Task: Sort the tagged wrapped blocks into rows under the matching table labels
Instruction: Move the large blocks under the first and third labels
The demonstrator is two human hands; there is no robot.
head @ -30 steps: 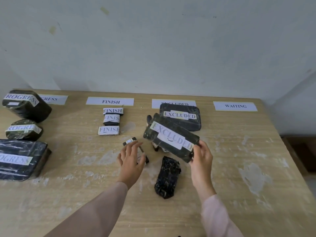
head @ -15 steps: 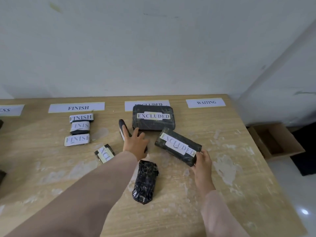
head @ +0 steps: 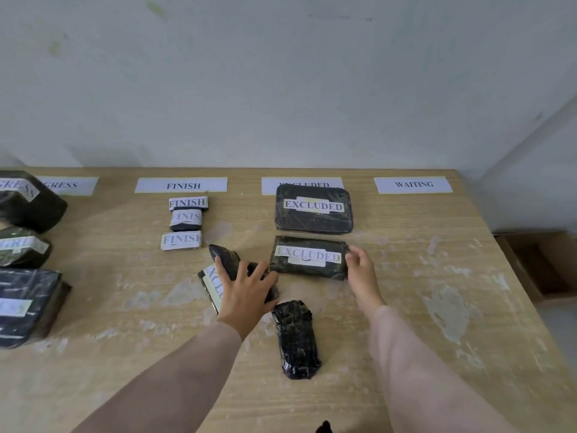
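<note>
A black wrapped block tagged EXCLUDED [head: 309,257] lies flat on the table just below a larger EXCLUDED block [head: 314,209], under the partly hidden EXCLUDED label [head: 299,184]. My right hand [head: 362,270] grips its right end. My left hand [head: 246,289] lies spread over a long dark block [head: 226,257], with a small EXCLUDED-tagged block [head: 209,285] at its left edge. An untagged-looking black block [head: 296,339] lies nearer me. Three FINISH blocks [head: 184,221] stand in a row under the FINISH label [head: 181,185].
Three large PROGRESS blocks [head: 25,257] line the left edge under a partly visible label [head: 67,185]. A WAITING label [head: 412,184] is at the back right with bare table below. A cardboard box [head: 543,264] sits on the floor off the right edge.
My right hand has brought the EXCLUDED block down and set it straight below the larger one. My left hand has shifted left and back onto the long dark block.
</note>
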